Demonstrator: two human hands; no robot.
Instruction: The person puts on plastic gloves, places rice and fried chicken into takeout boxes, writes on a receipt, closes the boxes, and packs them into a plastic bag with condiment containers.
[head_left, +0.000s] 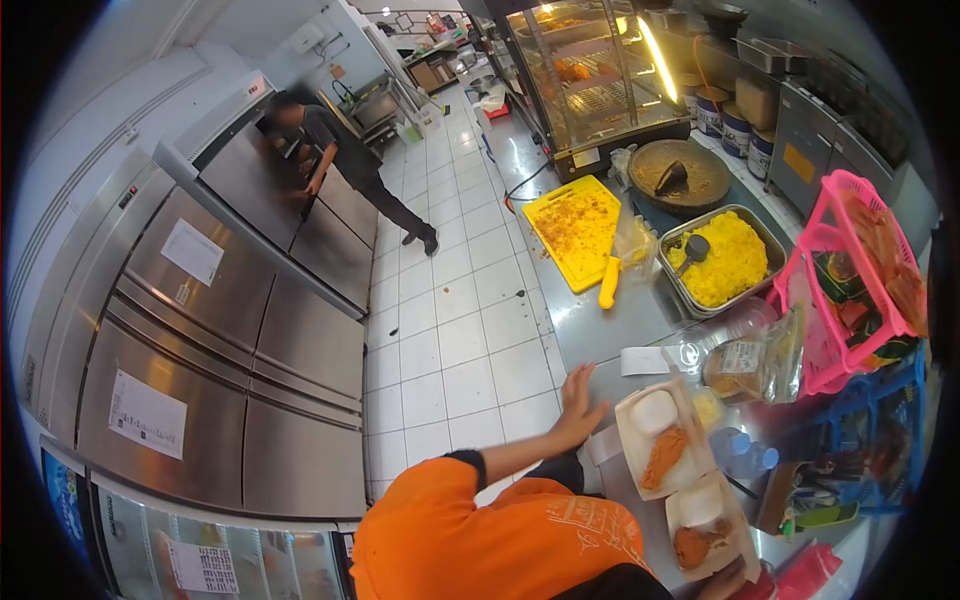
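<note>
My left hand [578,408] reaches over the edge of the steel counter, fingers spread and holding nothing. Beside it lies an open paper box [687,418] with a white mound [654,411] and a piece of fried chicken [664,457]. A second open box [741,538], nearer the bottom of the view, has a similar white mound [699,506] and chicken piece [692,547]. My right hand [728,583] shows only in part at the lower edge of this second box; its fingers are mostly hidden.
Yellow board [573,232], knife [609,284], tray of yellow rice [722,262], round pan [680,178] and pink basket [815,285] stand farther up the counter. Bottles [750,458] are right of the boxes. Another person [345,150] stands by an open steel fridge [250,190].
</note>
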